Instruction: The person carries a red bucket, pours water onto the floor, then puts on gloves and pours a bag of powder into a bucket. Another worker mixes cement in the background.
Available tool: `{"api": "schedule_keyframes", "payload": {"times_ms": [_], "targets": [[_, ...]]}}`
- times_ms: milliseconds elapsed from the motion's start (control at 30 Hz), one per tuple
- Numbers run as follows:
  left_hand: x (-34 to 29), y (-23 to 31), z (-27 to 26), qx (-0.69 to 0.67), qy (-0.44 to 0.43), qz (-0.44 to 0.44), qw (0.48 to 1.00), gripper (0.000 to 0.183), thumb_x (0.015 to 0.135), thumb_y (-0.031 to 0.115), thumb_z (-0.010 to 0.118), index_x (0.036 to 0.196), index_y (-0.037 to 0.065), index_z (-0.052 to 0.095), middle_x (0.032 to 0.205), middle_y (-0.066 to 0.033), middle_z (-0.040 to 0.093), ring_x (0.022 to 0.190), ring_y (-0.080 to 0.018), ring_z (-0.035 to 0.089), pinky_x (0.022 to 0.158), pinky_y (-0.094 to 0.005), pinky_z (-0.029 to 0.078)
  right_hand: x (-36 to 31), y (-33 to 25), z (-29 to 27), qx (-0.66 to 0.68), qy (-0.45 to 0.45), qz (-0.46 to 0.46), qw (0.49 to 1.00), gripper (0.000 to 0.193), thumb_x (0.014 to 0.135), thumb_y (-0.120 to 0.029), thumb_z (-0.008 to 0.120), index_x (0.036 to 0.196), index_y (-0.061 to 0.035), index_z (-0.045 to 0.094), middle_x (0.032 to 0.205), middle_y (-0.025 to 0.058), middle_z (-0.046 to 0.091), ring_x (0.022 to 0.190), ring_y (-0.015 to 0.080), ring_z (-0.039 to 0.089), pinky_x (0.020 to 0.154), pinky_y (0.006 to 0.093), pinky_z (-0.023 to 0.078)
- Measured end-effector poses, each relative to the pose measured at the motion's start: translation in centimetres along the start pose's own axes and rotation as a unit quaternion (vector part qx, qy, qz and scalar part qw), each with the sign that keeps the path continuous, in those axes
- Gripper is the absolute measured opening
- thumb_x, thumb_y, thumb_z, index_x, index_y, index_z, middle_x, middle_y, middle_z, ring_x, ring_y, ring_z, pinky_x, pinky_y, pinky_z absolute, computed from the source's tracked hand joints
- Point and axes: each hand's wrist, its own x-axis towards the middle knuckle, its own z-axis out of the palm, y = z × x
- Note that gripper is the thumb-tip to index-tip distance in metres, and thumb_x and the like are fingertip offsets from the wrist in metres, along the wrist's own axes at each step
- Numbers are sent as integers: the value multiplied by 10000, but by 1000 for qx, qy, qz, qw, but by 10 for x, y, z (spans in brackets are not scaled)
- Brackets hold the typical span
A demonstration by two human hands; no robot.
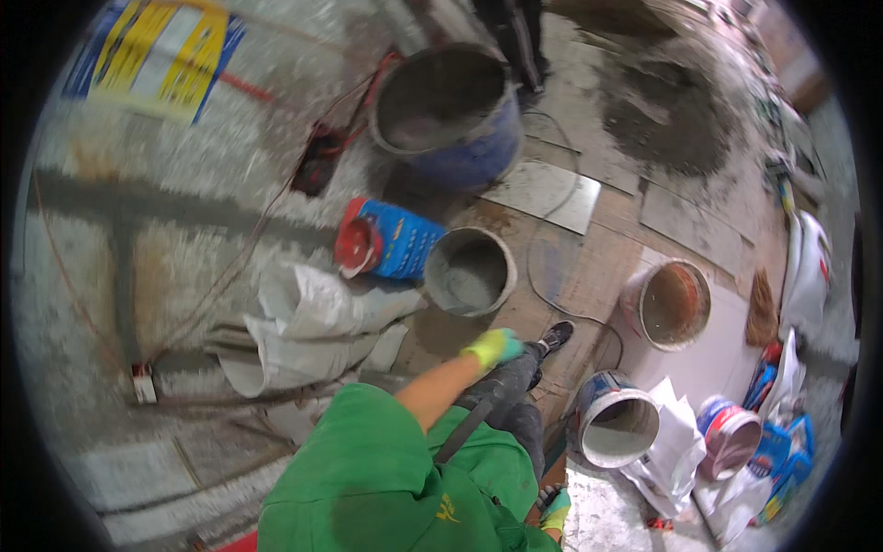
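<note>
My left hand (494, 348), in a yellow and teal glove, is over my dark trousers (501, 386) near the knee. Its fingers are too blurred to show whether they are open or closed. Just beyond it stands a white bucket (505, 287) of grey mix. My right hand (555, 511), in a yellow and dark glove, hangs low beside my green top (368, 478). Its fingers are partly hidden, and I cannot make out anything in them. Nearest to it is a pale bucket (619, 451) with grey residue. A dark strip (463, 431) runs across my lap.
A large blue tub (478, 152) stands at the far middle, by a dark-clothed person's legs (520, 46). Nearer are a blue bag (405, 241) and white sacks (340, 313). A cable (575, 184) crosses the boards. Another bucket (676, 305) and a grey heap (667, 110) are right.
</note>
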Motion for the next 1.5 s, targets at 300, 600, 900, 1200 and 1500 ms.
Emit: {"api": "schedule_keyframes", "payload": {"times_ms": [300, 600, 900, 1200, 1500], "targets": [[-110, -297, -95, -433, 238, -263, 829, 257, 834, 314, 489, 856, 103, 634, 805, -96, 645, 684, -233, 617, 607, -389, 461, -24, -81, 82, -220, -39, -89, 971, 306, 841, -351, 486, 1035, -116, 506, 719, 37, 554, 596, 214, 551, 506, 358, 449], [-29, -364, -194, -733, 210, -284, 582, 552, 853, 580, 438, 1052, 73, 528, 884, -64, 597, 756, -234, 586, 703, -408, 456, -89, -58, 226, -278, -17, -170, 945, 234, 857, -274, 457, 970, -88, 543, 734, 69, 591, 586, 216, 585, 490, 344, 476], [66, -428, -230, -855, 259, -256, 370, 399, 885, 442, 482, 1091, 100, 505, 845, -132, 612, 778, -284, 617, 719, -422, 492, -135, 11, 330, -383, -9, -117, 916, 278, 905, -261, 457, 1071, -57, 548, 836, 117, 630, 629, 269, 622, 533, 385, 509], [94, -395, -344, -839, 290, -140, 439, 349, 891, 333, 527, 1149, 102, 483, 834, -143, 619, 677, -279, 633, 577, -366, 520, -170, 30, 386, -366, 26, -142, 920, 256, 883, -269, 527, 972, -36, 586, 786, 104, 641, 621, 235, 635, 517, 347, 507], [195, -404, -423, -806, 242, -51, 538, 300, 936, 296, 424, 1072, 43, 510, 889, -150, 629, 745, -245, 636, 629, -332, 513, -169, 39, 392, -377, 33, -142, 914, 272, 889, -245, 494, 1050, -41, 575, 833, 110, 647, 685, 246, 645, 558, 353, 524]]}}
